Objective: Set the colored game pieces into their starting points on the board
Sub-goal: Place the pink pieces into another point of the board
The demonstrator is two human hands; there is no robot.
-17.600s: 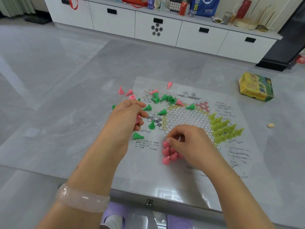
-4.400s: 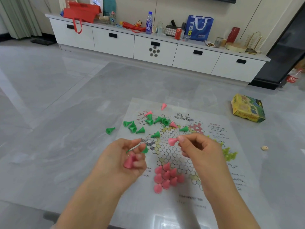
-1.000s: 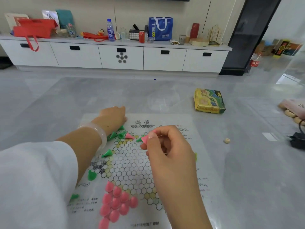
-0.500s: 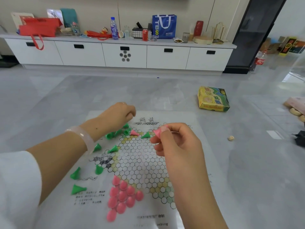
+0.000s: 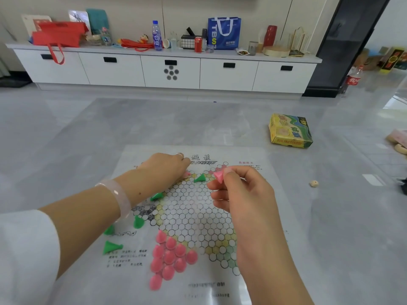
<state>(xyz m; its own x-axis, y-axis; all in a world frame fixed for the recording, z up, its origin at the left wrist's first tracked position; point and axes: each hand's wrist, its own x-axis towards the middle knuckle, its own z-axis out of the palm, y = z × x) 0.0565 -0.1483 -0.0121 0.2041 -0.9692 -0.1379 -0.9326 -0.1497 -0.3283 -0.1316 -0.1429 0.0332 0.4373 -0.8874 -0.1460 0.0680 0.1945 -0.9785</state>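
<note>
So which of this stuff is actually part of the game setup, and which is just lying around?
Part of the job:
board sheet
pink pieces set in their corner
pink piece pinched in the right hand
loose green pieces
left hand reaching at the far side

Lying about:
yellow box
small bead
sideboard clutter

One head-worn wide-angle view looks forward and down from above the near edge of the desk (image 5: 330,216). It sits close over the board (image 5: 193,216), which fills the lower middle of the frame. Beyond the board the view reaches the white cabinet (image 5: 171,69) along the far wall, level with the upper edge. Both forearms enter from below the board.
</note>
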